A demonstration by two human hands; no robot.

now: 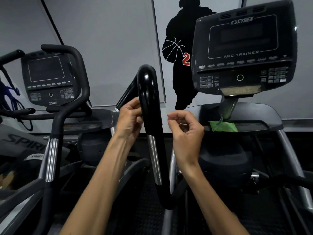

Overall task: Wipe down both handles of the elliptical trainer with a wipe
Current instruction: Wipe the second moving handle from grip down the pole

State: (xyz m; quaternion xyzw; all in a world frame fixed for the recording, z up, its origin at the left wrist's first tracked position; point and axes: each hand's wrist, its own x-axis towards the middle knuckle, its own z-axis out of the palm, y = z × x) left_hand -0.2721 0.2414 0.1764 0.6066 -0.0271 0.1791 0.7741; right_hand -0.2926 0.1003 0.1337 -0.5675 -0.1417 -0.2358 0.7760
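- A glossy black handle [149, 106] of the elliptical trainer rises through the centre of the frame, its long axis running near-vertical from a bend at lower centre up to a hooked top at mid-frame, with a chrome strip [154, 160] on its lower stretch.
- The left hand [130, 117] sits against the handle's left side at centre frame, fingers curled toward the tube; whether they close round it or merely touch cannot be told from this angle.
- The right hand [184, 126] hangs just right of the handle, not touching it, its fingers loosely curled with thumb and forefinger drawn close; no wipe shows in it.
- A green wipe pack [223, 126] lies on the machine's tray [264, 114] at right of centre, below the Cybex console [243, 48], to the right of the right hand and beyond it.
- The right hand is the nearer of the 2 to the pack, so a reach rightward and forward looks the likely way to fetch a wipe.
- No wipe is on the handle, so wiping appears not yet under way here; the trainer's second handle is not clearly identifiable in this view.
- A second machine's console [49, 77] stands at the left of the frame.
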